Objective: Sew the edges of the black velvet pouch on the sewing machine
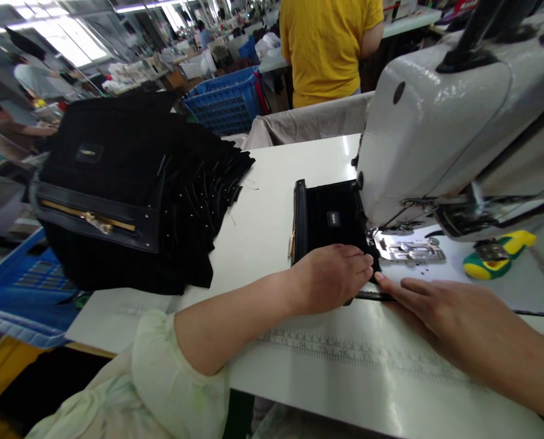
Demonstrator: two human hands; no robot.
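Observation:
A black fabric bag panel [320, 201] with a small label and a dark zipper band along its left side lies on the sewing machine's white bed. Its right edge sits by the presser foot [371, 235]. My left hand [331, 277] rests over the panel's near part, fingers together and closed on its edge. Just right of it, my right hand [436, 305] has its fingertips at the panel's near corner, closed over a narrow black strip [372, 296]. The undersides of both hands are hidden.
The white sewing machine [418, 134] stands at right. Yellow-green thread snips [498, 255] lie beside its metal plate. A tall stack of black bag panels [116, 201] occupies the left, above a blue crate [25, 280]. A person in a yellow shirt [329, 49] is beyond the table.

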